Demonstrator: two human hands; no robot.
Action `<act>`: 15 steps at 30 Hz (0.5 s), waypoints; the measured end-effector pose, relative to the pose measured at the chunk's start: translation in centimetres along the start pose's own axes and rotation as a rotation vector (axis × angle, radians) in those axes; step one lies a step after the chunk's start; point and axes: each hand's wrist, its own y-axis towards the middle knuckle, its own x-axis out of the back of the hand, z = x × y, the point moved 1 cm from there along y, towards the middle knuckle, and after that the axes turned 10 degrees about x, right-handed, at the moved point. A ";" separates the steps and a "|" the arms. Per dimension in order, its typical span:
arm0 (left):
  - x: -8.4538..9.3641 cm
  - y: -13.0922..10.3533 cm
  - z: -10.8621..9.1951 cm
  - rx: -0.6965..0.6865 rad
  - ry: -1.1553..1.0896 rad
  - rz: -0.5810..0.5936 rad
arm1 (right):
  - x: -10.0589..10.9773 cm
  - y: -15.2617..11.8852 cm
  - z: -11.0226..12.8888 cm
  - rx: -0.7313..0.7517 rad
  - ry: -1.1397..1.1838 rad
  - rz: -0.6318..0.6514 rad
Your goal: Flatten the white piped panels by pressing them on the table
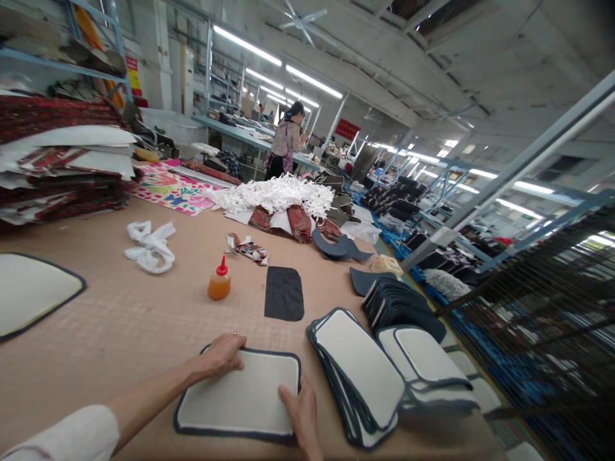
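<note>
A cream panel with rounded corners and a dark edge [235, 400] lies on the brown table in front of me. My left hand [221, 356] grips its far edge, with the thumb on the cream face and the fingers over the rim. At the panel's right edge, my right hand [302, 410] is closed on the side, thumb on top; its other fingers are partly hidden. Just right of that hand is a stack of similar dark-edged panels [358, 365]. Beyond the panel lie a black fabric piece [284, 293] and a squeeze bottle of orange liquid with a red tip [220, 282].
More panels [430, 355] and dark curved pieces [398, 307] pile up along the right edge. A white strip bundle [150, 246], a heap of white shreds [278, 194] and a tall fabric stack [62, 153] sit farther back. Another person [286, 141] stands beyond the table.
</note>
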 end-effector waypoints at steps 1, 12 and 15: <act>0.0 0.1 0.2 -0.011 -0.010 0.005 | 0.3 0.3 -0.1 -0.006 0.058 0.047; 0.1 2.4 -2.4 -0.158 -0.122 0.147 | 0.2 1.5 -0.4 -0.024 0.213 -0.017; -0.1 3.1 -4.1 -0.179 -0.138 0.162 | 0.5 1.2 -0.3 -0.032 0.301 0.046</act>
